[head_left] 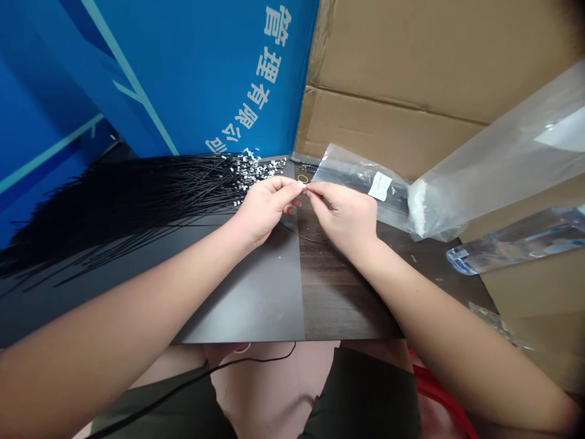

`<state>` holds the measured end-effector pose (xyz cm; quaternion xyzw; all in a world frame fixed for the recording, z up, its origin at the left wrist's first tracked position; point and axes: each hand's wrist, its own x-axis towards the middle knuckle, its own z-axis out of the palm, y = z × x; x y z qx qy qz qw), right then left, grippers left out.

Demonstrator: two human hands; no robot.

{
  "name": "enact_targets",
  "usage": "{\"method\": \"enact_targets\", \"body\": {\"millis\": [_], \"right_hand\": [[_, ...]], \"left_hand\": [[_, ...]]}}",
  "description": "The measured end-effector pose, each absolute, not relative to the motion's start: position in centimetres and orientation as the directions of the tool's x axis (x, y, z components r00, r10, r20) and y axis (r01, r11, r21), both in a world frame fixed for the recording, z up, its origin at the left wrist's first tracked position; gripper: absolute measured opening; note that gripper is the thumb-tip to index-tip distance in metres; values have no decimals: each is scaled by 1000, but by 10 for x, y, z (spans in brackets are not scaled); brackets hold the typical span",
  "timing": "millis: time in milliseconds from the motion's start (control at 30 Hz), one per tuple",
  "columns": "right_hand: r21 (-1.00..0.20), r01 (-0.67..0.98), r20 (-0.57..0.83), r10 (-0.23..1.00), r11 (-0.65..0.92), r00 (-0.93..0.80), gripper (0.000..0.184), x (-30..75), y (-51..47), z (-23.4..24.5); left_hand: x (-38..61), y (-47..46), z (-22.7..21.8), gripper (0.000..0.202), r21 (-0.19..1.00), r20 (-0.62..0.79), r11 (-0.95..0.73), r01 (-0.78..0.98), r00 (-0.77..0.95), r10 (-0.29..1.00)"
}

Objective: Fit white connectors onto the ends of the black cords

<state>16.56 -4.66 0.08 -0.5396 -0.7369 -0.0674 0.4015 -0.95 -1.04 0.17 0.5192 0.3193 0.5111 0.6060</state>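
Observation:
My left hand (267, 204) and my right hand (342, 213) meet above the dark table (256, 292), fingertips pinched together on a small white clip at the end of a thin black cable (311, 236) that loops down onto the table under my right hand. Just left of my left hand lies a big fan of black cables (114, 195), their white clip ends (249, 167) heaped near my fingers. A yellow rubber band (302, 178) rests on the table just behind my fingertips.
Clear plastic bags (365, 180) lie behind my right hand; a larger bag (493, 164) and a clear sleeve (516, 244) lean at the right. A blue printed panel (183, 73) and cardboard (411, 79) close off the back. A black cord (192, 381) crosses my lap.

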Motion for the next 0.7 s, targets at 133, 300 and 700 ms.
{"method": "enact_targets", "body": {"millis": [133, 300, 700], "right_hand": [[-299, 859, 683, 722, 415, -112, 23, 165, -47, -1], [-442, 783, 649, 759, 438, -58, 16, 160, -49, -5], [-976, -79, -153, 903, -201, -402, 48, 187, -37, 18]], "left_hand": [[-9, -11, 3, 24, 961, 175, -107, -255, 259, 950], [-8, -12, 6, 20, 957, 166, -94, -274, 256, 952], [-18, -9, 17, 20, 956, 203, -124, -266, 295, 934]]}}
